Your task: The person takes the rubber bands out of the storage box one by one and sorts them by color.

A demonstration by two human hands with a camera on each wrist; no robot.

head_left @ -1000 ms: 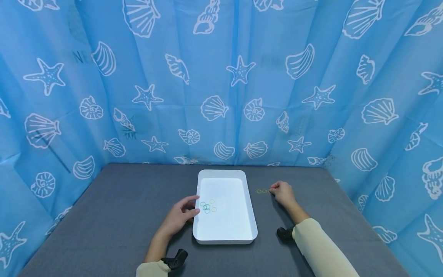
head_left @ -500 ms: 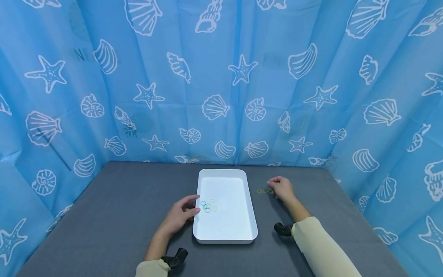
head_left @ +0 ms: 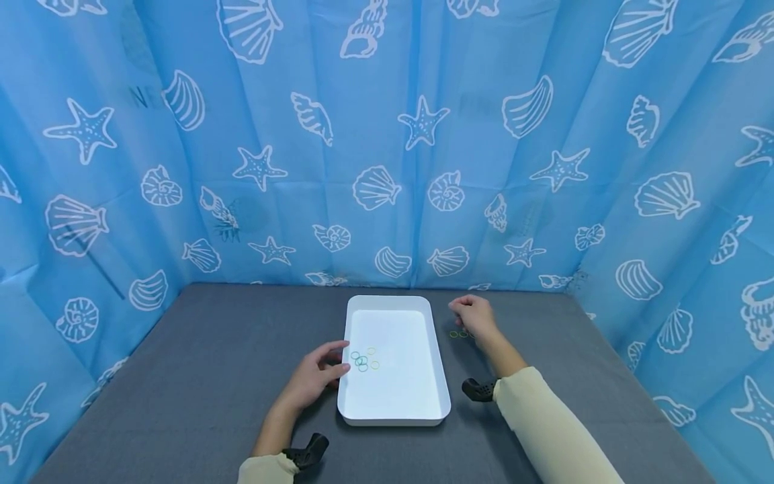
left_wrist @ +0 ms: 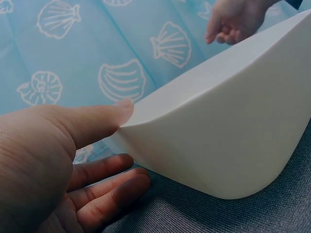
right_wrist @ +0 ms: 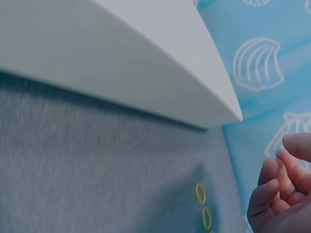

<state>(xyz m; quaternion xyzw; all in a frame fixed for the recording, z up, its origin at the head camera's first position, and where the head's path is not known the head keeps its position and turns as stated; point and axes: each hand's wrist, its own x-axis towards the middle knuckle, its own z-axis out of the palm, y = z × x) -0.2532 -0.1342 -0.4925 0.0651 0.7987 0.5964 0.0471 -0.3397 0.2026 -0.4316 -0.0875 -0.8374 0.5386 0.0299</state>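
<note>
Tray: one, white, centred

Four green rings and two yellow rings lie inside, left; three other yellow rings sit right, on gray cloth. Left hand, fingers apart, touches the tray's left rim; right hand has fingertips nearly together, any hold unclear.

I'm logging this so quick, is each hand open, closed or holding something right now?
Left hand: open, touching the white rectangular tray.
Right hand: closed, curled near the yellow rings, no held thing visible.
</note>
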